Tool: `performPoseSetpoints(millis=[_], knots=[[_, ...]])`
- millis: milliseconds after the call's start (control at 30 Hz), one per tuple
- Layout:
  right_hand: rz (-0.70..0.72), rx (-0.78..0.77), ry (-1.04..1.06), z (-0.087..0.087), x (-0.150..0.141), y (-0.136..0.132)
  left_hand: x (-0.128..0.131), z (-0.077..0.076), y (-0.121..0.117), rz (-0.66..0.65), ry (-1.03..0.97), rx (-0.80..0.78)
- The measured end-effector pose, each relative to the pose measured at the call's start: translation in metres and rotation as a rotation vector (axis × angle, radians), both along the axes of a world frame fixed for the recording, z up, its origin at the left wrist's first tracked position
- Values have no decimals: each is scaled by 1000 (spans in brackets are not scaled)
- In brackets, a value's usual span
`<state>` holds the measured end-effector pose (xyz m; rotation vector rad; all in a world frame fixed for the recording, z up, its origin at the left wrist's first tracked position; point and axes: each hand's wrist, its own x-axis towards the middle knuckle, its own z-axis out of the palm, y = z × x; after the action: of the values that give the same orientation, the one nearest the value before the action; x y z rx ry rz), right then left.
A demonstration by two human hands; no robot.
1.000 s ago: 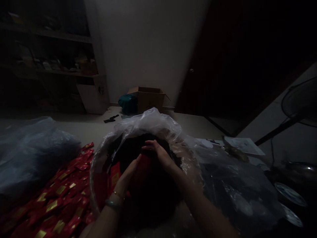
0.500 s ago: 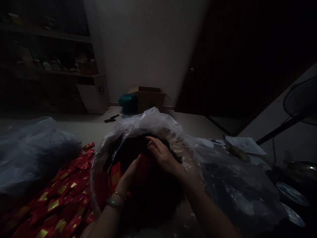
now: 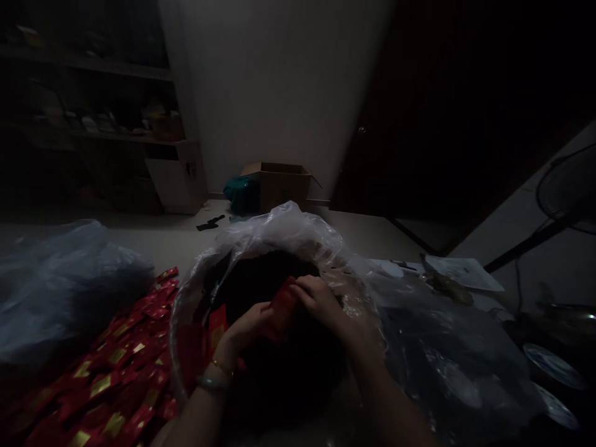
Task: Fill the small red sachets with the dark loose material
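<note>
A plastic-lined basin [image 3: 184,298] sits in front, with small sachets [image 3: 107,372] to its left, a plastic bag [image 3: 60,285] beyond them, and a cardboard box [image 3: 279,189] behind, against the wall [image 3: 274,81].

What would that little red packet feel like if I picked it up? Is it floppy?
The red packet between the left hand and right hand looks thin and flat, so it's probably light and a bit bendy. Its shiny surface might feel slippery. The packets in the pile lie flat, so they'd likely slide, not roll.
</note>
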<state>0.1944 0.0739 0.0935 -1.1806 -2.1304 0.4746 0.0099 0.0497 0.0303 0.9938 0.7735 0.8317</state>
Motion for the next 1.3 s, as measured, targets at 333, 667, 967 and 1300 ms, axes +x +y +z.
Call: performPoseSetpoints(millis=[333,667,967,1300], knots=[[-89,-145,293,-16,22,-6,6,11,-7,-180,343,132],[-71,-211,359,-17,23,-3,-2,11,-4,-194,493,208],[36,-51,132,4,4,-13,13,11,-9,-99,113,119],[110,-159,90,2,0,-13,21,5,-6,18,70,134]])
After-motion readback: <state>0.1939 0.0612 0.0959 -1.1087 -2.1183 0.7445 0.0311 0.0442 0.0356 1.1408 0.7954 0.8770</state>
